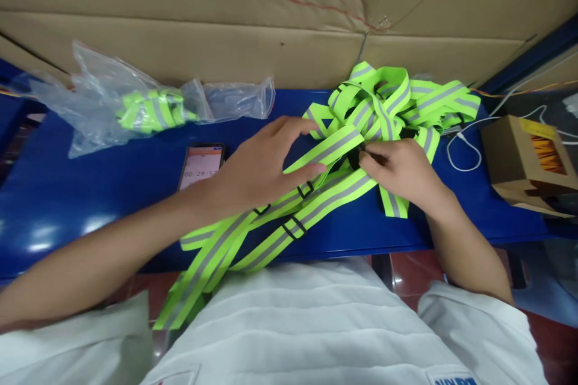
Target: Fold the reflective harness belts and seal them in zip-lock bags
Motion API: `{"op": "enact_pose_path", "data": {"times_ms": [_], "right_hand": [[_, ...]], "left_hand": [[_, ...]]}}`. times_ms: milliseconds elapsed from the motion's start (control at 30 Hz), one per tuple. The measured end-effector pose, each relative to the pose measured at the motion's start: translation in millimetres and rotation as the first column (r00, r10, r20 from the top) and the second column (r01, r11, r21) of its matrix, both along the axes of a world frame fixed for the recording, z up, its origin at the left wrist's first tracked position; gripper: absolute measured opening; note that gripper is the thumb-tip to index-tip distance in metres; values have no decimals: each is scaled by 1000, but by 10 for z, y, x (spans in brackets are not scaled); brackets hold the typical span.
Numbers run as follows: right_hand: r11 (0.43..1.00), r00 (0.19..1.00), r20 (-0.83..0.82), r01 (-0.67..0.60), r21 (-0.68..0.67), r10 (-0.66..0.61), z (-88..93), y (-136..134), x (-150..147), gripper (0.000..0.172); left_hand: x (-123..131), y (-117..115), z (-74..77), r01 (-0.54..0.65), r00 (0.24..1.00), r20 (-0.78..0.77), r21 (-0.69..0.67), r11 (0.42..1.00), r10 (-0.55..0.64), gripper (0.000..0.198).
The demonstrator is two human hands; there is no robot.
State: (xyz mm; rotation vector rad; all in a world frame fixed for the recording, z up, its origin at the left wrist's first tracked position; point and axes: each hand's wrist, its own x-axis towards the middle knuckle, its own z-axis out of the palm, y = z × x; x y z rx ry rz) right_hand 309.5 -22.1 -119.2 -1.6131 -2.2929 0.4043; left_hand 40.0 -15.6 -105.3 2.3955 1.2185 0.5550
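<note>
Neon yellow-green reflective straps [336, 201] with a grey stripe run from the middle of the blue table over its front edge. Black slide buckles [294, 227] sit on them. My right hand [400, 171] pinches the straps at a dark piece, perhaps a buckle, partly covered by the fingers. My left hand [275, 156] hovers over the straps, thumb and fingers spread apart, with nothing between them. Behind my right hand lies a tangled heap of the same straps [388, 99].
On the blue table [112, 192] lie a clear plastic bag [153, 111] with folded neon straps and a phone [201, 165] showing a timer. A cardboard box [519, 156] and white cable [465, 165] are at right. A cardboard-covered wall [180, 48] stands behind.
</note>
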Motion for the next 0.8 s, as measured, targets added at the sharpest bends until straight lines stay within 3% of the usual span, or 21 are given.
{"op": "enact_pose_path", "data": {"times_ms": [100, 167, 233, 400, 533, 633, 700, 800], "right_hand": [[1000, 995, -96, -16, 22, 18, 66, -38, 13, 39], [998, 991, -129, -32, 51, 38, 100, -52, 26, 41], [991, 989, -131, -49, 124, 66, 120, -61, 40, 41], [936, 985, -129, -60, 347, 111, 105, -98, 44, 33], [915, 984, -149, -33, 402, 101, 51, -125, 34, 34], [898, 982, -140, -51, 437, 124, 12, -114, 46, 34], [885, 982, -129, -67, 460, 141, -11, -95, 57, 33], [863, 980, -121, -78, 499, 158, -50, -70, 57, 31]], "left_hand": [[192, 295, -14, 46, 973, 229, -327, 944, 32, 69], [284, 428, -73, 123, 942, 327, -533, 837, 69, 72], [339, 496, -124, 191, 912, 395, -648, 737, 110, 72], [382, 463, -115, 308, 866, 483, -722, 619, 132, 58], [404, 398, -94, 272, 896, 422, -771, 576, 141, 53], [405, 388, -134, 329, 859, 482, -776, 539, 170, 55], [393, 388, -170, 363, 826, 528, -767, 529, 198, 56], [381, 368, -209, 326, 805, 537, -756, 567, 252, 57]]}}
